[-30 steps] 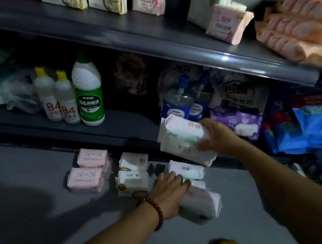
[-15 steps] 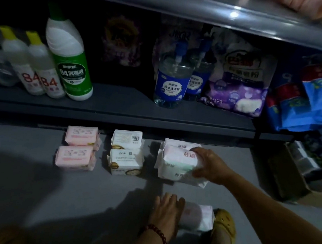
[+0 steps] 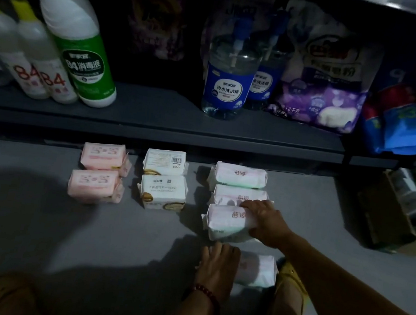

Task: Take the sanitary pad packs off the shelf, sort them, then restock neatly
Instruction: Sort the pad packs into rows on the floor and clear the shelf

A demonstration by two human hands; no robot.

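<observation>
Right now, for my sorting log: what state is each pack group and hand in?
Pink packs: two, lying flat, left column.
White-gold packs: two, flat, middle column.
Right-column packs: three in line.
Right hand: grips nearest right-column pack.
Lone pack: apart, nearer the person.
Left hand: holds lone pack.

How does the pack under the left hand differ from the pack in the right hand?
The right hand grips the right pack by its end; the left hand lies over the left pack. The right pack lines up with two similar packs; the left pack lies apart. Both are white.
</observation>
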